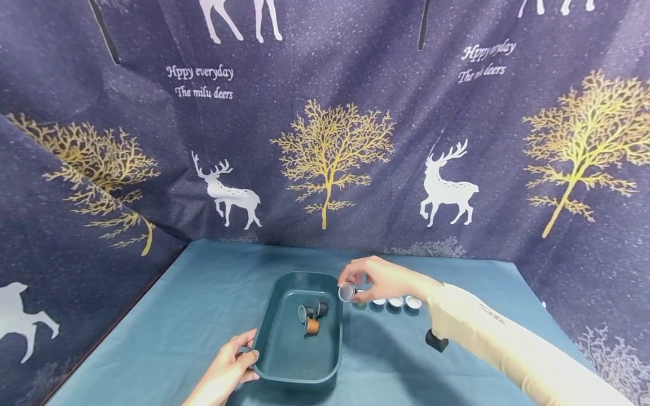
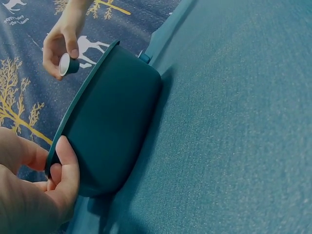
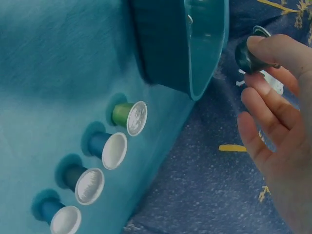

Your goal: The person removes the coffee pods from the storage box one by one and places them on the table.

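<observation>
My left hand (image 1: 231, 363) grips the near left rim of a teal tray (image 1: 299, 369), thumb on the outer wall in the left wrist view. My right hand (image 1: 383, 277) pinches a dark coffee capsule (image 3: 248, 56) between thumb and fingers, just above the tray's right rim. Its silvery lid faces the head camera. Inside the tray lie an orange capsule (image 1: 312, 326) and two dark capsules (image 1: 321, 308), grouped close together. Outside the tray, in the right wrist view, a row on the cloth holds a green capsule (image 3: 122, 115), a blue capsule (image 3: 99, 145) and more, lids up.
A teal cloth (image 1: 203, 304) covers the table. Behind it hangs a dark blue curtain (image 1: 355, 73) printed with deer and gold trees. A small black object (image 1: 437, 340) shows beside the right sleeve (image 1: 497, 332).
</observation>
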{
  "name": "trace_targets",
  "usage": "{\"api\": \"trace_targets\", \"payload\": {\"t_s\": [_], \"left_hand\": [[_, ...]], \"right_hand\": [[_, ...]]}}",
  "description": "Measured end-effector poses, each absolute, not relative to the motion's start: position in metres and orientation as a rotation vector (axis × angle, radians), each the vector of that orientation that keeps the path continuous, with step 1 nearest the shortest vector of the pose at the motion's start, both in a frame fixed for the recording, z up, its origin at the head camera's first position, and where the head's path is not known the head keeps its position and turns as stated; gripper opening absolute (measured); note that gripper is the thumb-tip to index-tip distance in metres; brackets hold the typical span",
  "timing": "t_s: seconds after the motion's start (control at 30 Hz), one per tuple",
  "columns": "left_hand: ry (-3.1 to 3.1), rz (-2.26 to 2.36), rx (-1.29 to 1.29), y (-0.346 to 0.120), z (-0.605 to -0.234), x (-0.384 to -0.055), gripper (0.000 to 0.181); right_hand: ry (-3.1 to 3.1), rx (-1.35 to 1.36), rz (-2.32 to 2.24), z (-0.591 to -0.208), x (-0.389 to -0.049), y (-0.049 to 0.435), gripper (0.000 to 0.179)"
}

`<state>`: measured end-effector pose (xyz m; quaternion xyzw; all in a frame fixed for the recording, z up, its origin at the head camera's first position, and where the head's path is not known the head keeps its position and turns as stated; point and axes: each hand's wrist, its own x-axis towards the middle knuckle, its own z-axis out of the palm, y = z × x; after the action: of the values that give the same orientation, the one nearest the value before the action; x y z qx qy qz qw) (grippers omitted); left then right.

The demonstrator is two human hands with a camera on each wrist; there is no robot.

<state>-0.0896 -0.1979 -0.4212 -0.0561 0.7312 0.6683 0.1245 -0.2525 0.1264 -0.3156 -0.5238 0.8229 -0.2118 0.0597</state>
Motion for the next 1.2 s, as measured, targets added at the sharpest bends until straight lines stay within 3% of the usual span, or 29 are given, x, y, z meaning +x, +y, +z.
{"api": "trace_targets", "payload": {"t_s": [0.5, 1.2], "left_hand": [[2.163, 1.946, -0.214, -0.195, -0.419, -0.090, 0.054], [2.143, 1.971, -0.156, -0.195, -0.420, -0.088, 0.055]], "right_hand": [[2.885, -1.242, -0.918, -0.367, -0.239, 0.136, 0.032], [2.989, -0.769, -1.090, -0.419, -0.222, 0.138, 0.030]]}}
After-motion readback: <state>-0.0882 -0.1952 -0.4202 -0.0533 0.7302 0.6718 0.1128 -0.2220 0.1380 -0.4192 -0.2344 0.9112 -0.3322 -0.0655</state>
